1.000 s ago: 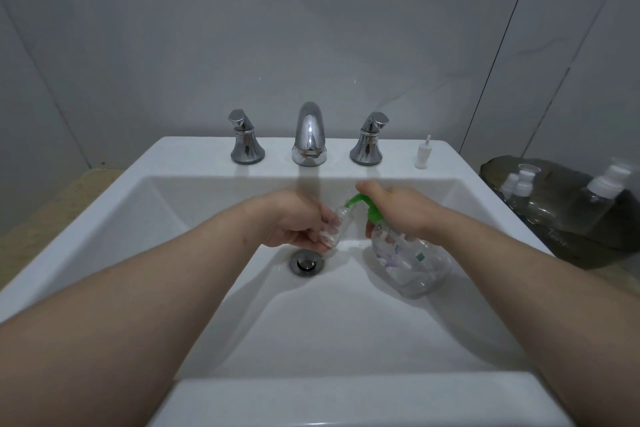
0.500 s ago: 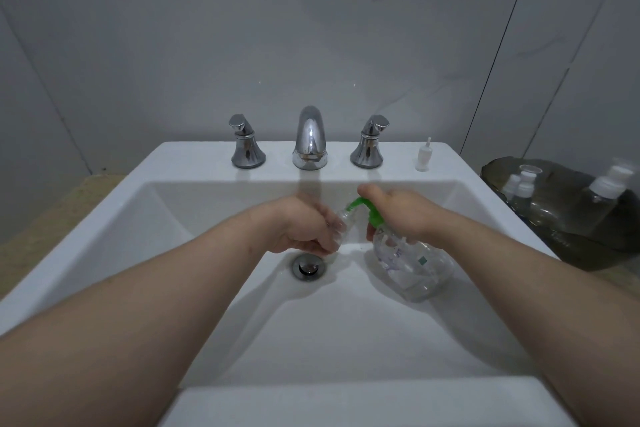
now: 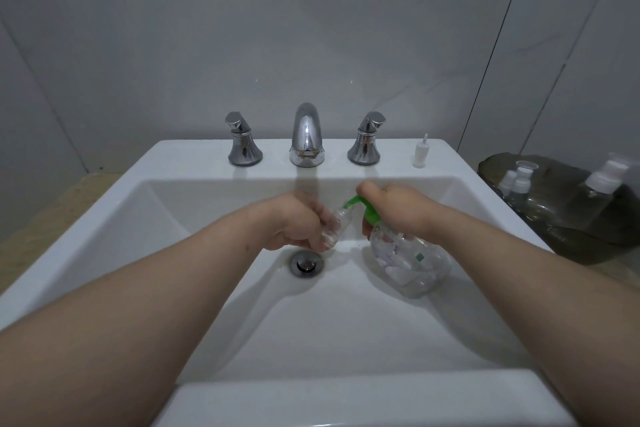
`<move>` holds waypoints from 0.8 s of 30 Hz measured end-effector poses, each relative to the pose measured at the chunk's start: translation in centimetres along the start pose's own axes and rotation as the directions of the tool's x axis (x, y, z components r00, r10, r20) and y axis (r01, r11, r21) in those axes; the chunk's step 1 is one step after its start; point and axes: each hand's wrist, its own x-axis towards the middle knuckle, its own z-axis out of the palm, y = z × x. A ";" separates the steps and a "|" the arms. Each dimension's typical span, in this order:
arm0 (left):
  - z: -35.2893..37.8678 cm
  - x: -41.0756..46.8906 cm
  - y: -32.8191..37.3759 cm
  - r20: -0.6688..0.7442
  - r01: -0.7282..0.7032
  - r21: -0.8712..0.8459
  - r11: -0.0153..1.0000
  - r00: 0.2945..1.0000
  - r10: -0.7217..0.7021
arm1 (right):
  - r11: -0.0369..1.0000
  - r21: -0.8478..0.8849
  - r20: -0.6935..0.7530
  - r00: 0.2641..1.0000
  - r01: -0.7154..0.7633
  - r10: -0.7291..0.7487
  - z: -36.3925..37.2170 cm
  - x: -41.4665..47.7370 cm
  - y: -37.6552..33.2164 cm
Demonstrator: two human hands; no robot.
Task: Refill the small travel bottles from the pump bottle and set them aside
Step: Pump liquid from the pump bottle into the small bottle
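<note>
- Gripping the small clear plastic travel bottle (image 3: 337,222) mid-frame, left hand (image 3: 294,225) wraps its light, likely slippery body
- Green-topped clear pump bottle (image 3: 410,262): right hand (image 3: 401,208) clasps its neck

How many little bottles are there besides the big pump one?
4. One small bottle in the left hand over the sink; three in the dark bowl to its right: two short bottles side by side, a taller bottle further right. Others may be hidden.
</note>
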 end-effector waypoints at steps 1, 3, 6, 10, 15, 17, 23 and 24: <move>0.0 0.0 0.0 -0.001 0.001 -0.002 1.000 1.000 -0.001 | 1.000 -0.005 -0.003 1.000 -0.002 0.002 0.0 0.0 0.0; 0.0 0.0 -0.1 -0.003 0.003 -0.009 1.000 1.000 -0.003 | 1.000 -0.005 -0.007 1.000 -0.008 0.008 0.1 0.1 0.1; -0.1 0.1 -0.1 -0.012 0.007 -0.020 1.000 1.000 -0.007 | 1.000 0.000 -0.016 1.000 -0.006 0.006 0.1 0.0 0.0; 0.0 0.0 -0.1 -0.015 0.011 -0.023 1.000 1.000 -0.012 | 1.000 0.006 -0.020 1.000 -0.013 0.013 0.1 0.0 -0.1; -0.1 -0.2 -0.1 -0.003 0.012 -0.029 1.000 1.000 -0.012 | 1.000 0.011 -0.032 0.999 0.002 -0.002 0.1 -0.4 -0.5; 0.0 -0.2 -0.1 -0.003 0.006 -0.032 0.999 1.000 -0.006 | 1.000 0.009 -0.028 1.000 0.010 -0.010 0.1 -0.5 -0.5; 0.0 -0.2 -0.2 -0.003 0.005 -0.011 1.000 1.000 -0.005 | 1.000 0.000 -0.041 0.999 -0.009 0.009 0.0 -0.6 -0.6; 0.0 -0.2 -0.2 -0.010 0.006 -0.010 1.000 1.000 -0.006 | 1.000 0.003 -0.042 0.999 -0.008 0.009 0.0 -0.7 -0.6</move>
